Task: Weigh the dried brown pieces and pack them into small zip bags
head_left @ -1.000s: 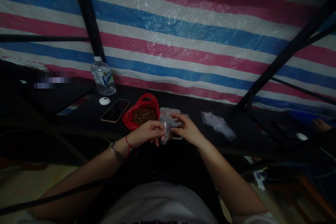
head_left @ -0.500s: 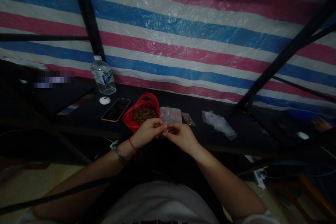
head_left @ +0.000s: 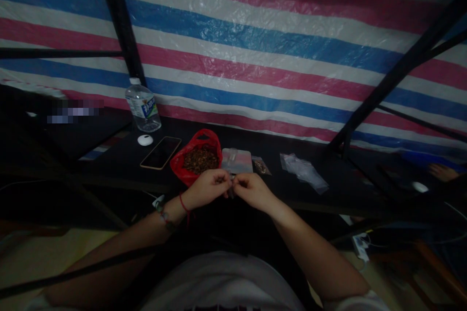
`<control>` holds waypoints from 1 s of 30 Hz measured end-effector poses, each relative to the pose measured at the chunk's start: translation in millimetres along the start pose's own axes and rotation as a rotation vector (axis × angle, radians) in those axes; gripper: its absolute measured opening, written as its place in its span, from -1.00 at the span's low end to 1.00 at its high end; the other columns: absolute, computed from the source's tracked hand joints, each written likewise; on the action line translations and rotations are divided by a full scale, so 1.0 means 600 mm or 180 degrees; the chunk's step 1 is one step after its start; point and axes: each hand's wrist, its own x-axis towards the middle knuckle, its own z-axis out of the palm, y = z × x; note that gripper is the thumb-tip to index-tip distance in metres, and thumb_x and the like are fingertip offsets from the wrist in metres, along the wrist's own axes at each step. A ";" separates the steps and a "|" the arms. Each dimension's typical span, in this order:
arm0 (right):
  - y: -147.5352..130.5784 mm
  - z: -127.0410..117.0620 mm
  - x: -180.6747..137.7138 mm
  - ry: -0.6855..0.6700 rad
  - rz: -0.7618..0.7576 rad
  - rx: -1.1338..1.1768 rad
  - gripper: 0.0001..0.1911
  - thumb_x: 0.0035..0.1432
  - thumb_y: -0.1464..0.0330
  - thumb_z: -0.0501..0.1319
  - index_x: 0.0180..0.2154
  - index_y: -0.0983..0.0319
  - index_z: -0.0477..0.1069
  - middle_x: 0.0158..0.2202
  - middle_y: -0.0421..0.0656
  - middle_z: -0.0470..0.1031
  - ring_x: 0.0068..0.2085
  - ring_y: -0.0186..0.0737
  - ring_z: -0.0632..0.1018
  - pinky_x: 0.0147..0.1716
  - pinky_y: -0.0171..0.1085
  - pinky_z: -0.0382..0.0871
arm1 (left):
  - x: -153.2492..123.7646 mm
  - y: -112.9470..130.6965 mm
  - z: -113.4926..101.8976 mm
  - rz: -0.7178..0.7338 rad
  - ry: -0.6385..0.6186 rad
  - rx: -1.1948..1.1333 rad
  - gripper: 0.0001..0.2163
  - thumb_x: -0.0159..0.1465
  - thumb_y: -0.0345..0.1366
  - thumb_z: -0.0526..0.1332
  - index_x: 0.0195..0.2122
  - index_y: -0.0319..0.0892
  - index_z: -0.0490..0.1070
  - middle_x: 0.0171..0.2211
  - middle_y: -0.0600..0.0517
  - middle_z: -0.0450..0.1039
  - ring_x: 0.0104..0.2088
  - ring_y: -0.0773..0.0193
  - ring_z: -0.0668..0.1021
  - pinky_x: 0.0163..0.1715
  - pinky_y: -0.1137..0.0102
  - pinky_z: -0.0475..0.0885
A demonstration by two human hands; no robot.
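Observation:
My left hand (head_left: 206,188) and my right hand (head_left: 251,190) meet at the near edge of a dark table (head_left: 120,160), fingers curled and pinched together around a small clear plastic bag (head_left: 231,186) that barely shows between them. Just beyond my left hand stands an open red plastic bag (head_left: 189,154) filled with small brown pieces (head_left: 200,160). A stack of clear little bags (head_left: 237,160) lies flat behind my hands, and one small filled bag (head_left: 261,165) rests to its right.
A phone (head_left: 160,152), a small white round thing (head_left: 145,140) and a water bottle (head_left: 143,107) are at the left. Crumpled clear bags (head_left: 304,172) lie at the right. A striped tarp (head_left: 255,48) and black poles back the table. Another person's hand (head_left: 440,171) is far right.
The clear bags I held up a second ago now lie flat on the table. My hands have drawn together and lower, pinching one small bag between them.

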 end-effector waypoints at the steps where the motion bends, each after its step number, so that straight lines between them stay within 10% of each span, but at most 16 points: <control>1: -0.003 0.003 -0.002 0.0030 -0.0020 -0.0204 -0.79 0.01 0.45 0.10 -0.62 0.27 0.33 -0.65 -0.29 0.28 -0.59 -0.44 0.26 -0.57 -0.41 0.04 | 0.000 -0.001 0.002 -0.0003 0.0029 0.0132 -0.88 0.11 -0.33 0.15 -0.54 -0.22 0.30 -0.60 0.09 0.39 -0.56 0.37 0.49 -0.53 0.50 0.35; 9: -0.006 -0.008 0.000 0.0760 0.0091 -0.1332 -0.80 -0.05 0.42 0.14 -0.67 0.26 0.29 -0.66 -0.25 0.25 -0.59 -0.40 0.23 -0.55 -0.34 -0.07 | -0.005 0.004 -0.003 -0.0057 0.0378 0.1177 -0.87 0.02 -0.39 0.09 -0.66 -0.19 0.23 -0.71 0.14 0.28 -0.64 0.38 0.39 -0.63 0.51 0.16; 17: 0.009 -0.013 0.005 0.0160 -0.0267 -0.0277 -0.77 0.03 0.41 0.11 -0.64 0.25 0.29 -0.64 -0.29 0.24 -0.56 -0.41 0.26 -0.54 -0.39 0.06 | -0.002 0.017 -0.027 0.0819 0.0818 0.1937 -0.85 0.05 -0.47 0.07 -0.62 -0.20 0.33 -0.38 -0.01 0.48 -0.33 0.27 0.48 -0.28 0.42 0.32; 23: 0.042 -0.023 0.028 0.1082 0.0015 0.0455 -0.76 0.04 0.28 0.18 -0.21 0.20 0.42 -0.20 -0.14 0.45 -0.41 -0.35 0.40 -0.45 -0.36 0.26 | -0.002 0.013 -0.047 0.0822 0.0999 0.1822 -0.85 0.06 -0.43 0.07 -0.61 -0.20 0.34 -0.54 0.05 0.40 -0.47 0.33 0.42 -0.40 0.44 0.31; 26: 0.053 -0.021 0.030 0.0684 0.0461 0.1124 -0.51 0.01 0.25 0.22 0.02 0.14 0.31 -0.01 -0.09 0.40 -0.46 -0.40 0.42 -0.54 -0.38 0.26 | -0.002 0.010 -0.055 0.0830 0.1065 0.1577 -0.86 0.06 -0.41 0.05 -0.61 -0.21 0.32 -0.57 0.06 0.36 -0.51 0.35 0.39 -0.45 0.46 0.28; 30: 0.059 -0.007 0.028 0.0072 0.0697 0.1748 -0.59 -0.03 0.23 0.27 -0.10 0.19 0.39 -0.35 -0.20 0.47 -0.51 -0.41 0.42 -0.59 -0.43 0.23 | 0.001 0.004 -0.069 0.0875 0.1124 0.1158 -0.83 0.07 -0.36 0.05 -0.65 -0.20 0.22 -0.62 0.10 0.25 -0.55 0.39 0.32 -0.51 0.48 0.23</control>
